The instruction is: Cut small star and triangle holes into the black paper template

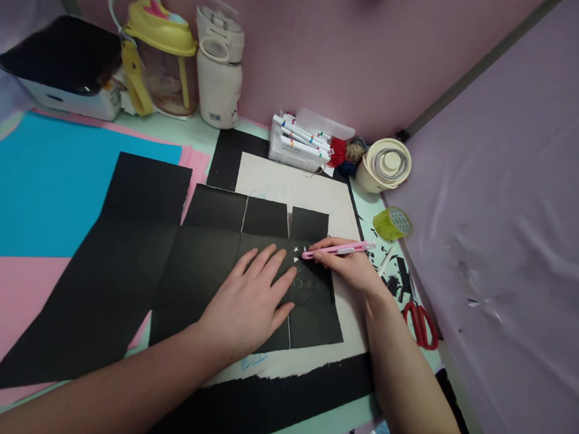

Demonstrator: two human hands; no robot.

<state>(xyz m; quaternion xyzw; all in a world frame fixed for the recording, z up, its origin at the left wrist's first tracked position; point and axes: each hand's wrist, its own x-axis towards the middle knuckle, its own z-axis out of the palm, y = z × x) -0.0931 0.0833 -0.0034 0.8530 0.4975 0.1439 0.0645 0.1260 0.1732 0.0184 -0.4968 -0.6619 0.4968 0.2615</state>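
Note:
My left hand (pixel 253 297) lies flat on a large sheet of black card (pixel 199 251), its fingers spread and holding nothing. Pinched in my right hand (pixel 346 266) is a slim pink craft knife (pixel 337 249), its front end low over the card's right-hand panel. Beside that end, small white shapes show in the black, among them a star (pixel 296 249) and triangles; faint outlines are drawn just below. The card has fold lines and slits between its flaps. Under it is a whitish board (pixel 341 203). The knife's blade is too small to make out.
Red-handled scissors (pixel 421 325), black scraps (pixel 403 278) and a green tape roll (pixel 391 223) lie to the right. A marker box (pixel 296 146), cream container (pixel 384 165), white bottle (pixel 219 69) and yellow-lidded jug (pixel 167 59) stand behind. Blue paper (pixel 67 188) spreads left.

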